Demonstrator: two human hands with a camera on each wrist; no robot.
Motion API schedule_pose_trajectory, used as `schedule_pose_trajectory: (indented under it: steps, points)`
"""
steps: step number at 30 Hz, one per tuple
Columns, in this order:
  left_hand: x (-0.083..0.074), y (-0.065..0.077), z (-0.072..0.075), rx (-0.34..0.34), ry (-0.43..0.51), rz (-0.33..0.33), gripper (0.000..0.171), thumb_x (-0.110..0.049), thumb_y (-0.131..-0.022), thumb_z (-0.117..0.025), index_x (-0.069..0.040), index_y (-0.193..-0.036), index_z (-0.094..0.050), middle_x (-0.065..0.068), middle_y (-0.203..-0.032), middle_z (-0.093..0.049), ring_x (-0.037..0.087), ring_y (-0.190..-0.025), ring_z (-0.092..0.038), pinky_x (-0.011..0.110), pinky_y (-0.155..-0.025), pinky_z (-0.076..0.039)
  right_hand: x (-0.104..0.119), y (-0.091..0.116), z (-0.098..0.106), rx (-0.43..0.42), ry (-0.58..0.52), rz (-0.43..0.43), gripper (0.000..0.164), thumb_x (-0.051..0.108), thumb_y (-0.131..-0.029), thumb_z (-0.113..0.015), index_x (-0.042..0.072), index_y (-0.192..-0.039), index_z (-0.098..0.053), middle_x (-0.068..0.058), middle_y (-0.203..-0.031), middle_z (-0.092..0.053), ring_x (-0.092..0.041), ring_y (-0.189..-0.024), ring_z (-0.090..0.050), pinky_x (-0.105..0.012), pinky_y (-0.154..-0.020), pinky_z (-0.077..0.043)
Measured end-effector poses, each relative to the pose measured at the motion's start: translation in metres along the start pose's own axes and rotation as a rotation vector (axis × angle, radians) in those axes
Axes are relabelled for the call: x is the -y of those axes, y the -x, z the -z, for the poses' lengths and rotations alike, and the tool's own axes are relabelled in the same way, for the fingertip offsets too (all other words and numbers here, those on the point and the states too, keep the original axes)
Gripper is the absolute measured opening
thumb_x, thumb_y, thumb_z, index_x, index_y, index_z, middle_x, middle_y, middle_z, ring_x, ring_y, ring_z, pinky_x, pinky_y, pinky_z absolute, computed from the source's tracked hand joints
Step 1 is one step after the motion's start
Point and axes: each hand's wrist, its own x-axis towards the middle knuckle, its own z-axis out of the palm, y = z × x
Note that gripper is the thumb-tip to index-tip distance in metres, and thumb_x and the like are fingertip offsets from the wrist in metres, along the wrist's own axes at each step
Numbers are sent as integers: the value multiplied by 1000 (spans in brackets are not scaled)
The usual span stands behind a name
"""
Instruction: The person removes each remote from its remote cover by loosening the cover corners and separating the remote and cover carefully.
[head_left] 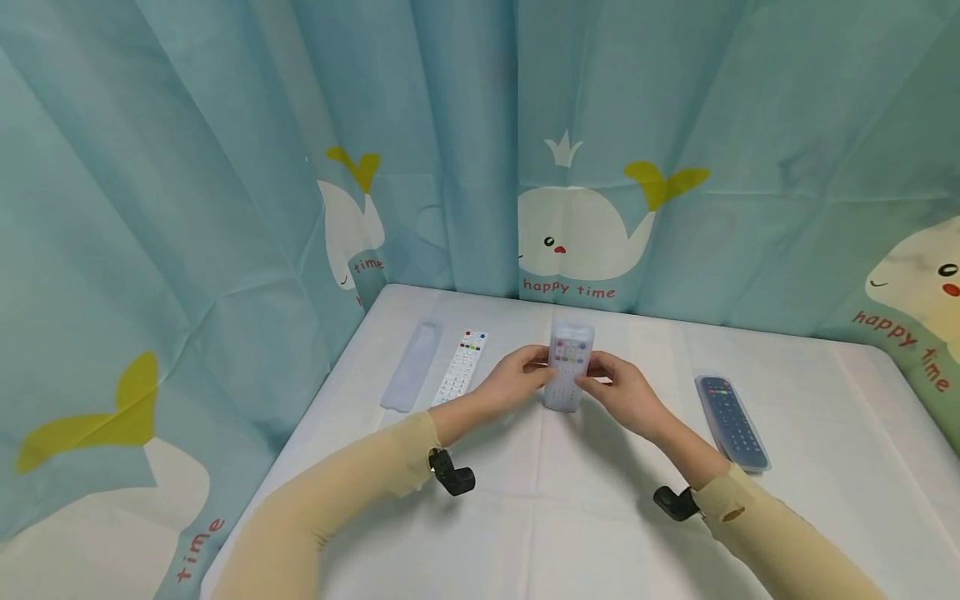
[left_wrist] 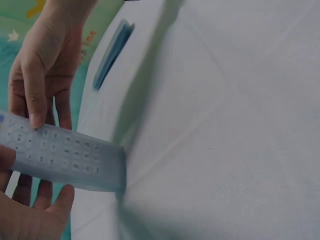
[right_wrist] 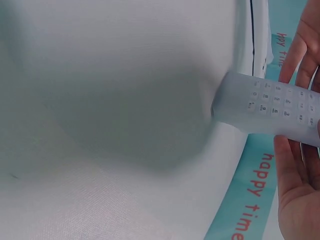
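Observation:
A white remote control [head_left: 567, 367] inside a translucent sleeve stands nearly upright over the middle of the table, its keys facing me. My left hand [head_left: 517, 375] grips its left edge, thumb on the front and fingers behind. From the right edge my right hand [head_left: 626, 392] pinches it the same way. The sleeve's upper end rises past the remote's top, above the coloured keys. In the left wrist view the sleeve's lower end [left_wrist: 112, 167] extends beyond the last row of keys. The fingers behind the remote are partly hidden.
Left of my hands, a second white remote [head_left: 463, 362] lies beside a flat translucent sleeve [head_left: 412, 367]. A dark remote in a clear sleeve [head_left: 731, 425] lies at the right. Blue curtains [head_left: 465, 150] hang behind the white table [head_left: 525, 533].

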Motion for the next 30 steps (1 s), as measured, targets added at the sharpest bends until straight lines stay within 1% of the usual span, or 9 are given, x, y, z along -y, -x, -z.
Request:
schedule_pose_trajectory:
  steps: [5,9,13,17,21,23,25,28,30]
  points:
    - [-4,6,6,15,195,103,37,-17,-104,-53,-6,-139,-60,5,-138,-61,22,-128,-56,37,-99,-53,2,4,0,20,-11,-1,34,14,-101,-67,0,-131,-61,-13,-121,-67,-30,-116,-61,-52,-100,-51]
    - [-9,13,10,29,296,188,38,-22,-106,-51,-2,-137,-61,9,-136,-60,27,-127,-57,39,-97,-54,1,8,1,34,-23,-2,31,12,-100,-68,1,-127,-62,-11,-118,-68,-29,-114,-62,-51,-99,-52]
    - [-9,17,10,36,382,274,38,-25,-106,-57,1,-133,-61,11,-131,-62,30,-121,-60,43,-93,-57,2,12,2,72,-55,-6,26,12,-98,-71,3,-122,-64,-10,-118,-67,-30,-117,-62,-47,-98,-53]
    - [-7,21,9,45,408,350,37,-24,-102,-64,2,-128,-60,12,-128,-61,35,-122,-60,44,-89,-58,4,19,2,120,-86,5,20,10,-97,-72,7,-116,-65,-9,-120,-66,-31,-121,-61,-42,-98,-54]
    - [-6,26,6,76,423,418,43,-23,-101,-66,5,-132,-55,18,-130,-56,39,-121,-61,43,-90,-58,5,23,1,137,-94,35,18,5,-95,-73,9,-111,-66,-7,-120,-65,-28,-119,-62,-35,-96,-55]
    - [-5,28,5,94,442,449,46,-22,-101,-66,6,-135,-52,22,-131,-57,37,-115,-65,41,-90,-58,4,24,1,148,-102,45,19,3,-94,-73,10,-111,-67,-6,-119,-65,-27,-118,-62,-33,-94,-55]
    - [-3,29,4,122,465,473,46,-21,-102,-65,7,-135,-52,25,-129,-60,33,-106,-70,39,-90,-58,4,26,0,167,-111,56,20,1,-94,-72,10,-112,-67,-6,-119,-65,-28,-118,-62,-32,-93,-55]
    - [-1,30,2,169,499,494,42,-20,-103,-63,8,-133,-54,23,-120,-66,25,-94,-73,36,-89,-58,3,29,-1,203,-116,71,21,-2,-95,-70,10,-112,-67,-7,-119,-64,-31,-120,-61,-34,-96,-54]
    - [1,30,0,197,512,492,40,-19,-104,-62,10,-131,-56,21,-115,-69,22,-91,-72,35,-88,-58,3,31,-2,218,-105,91,21,-3,-95,-69,9,-112,-67,-7,-120,-63,-32,-122,-59,-38,-100,-53]
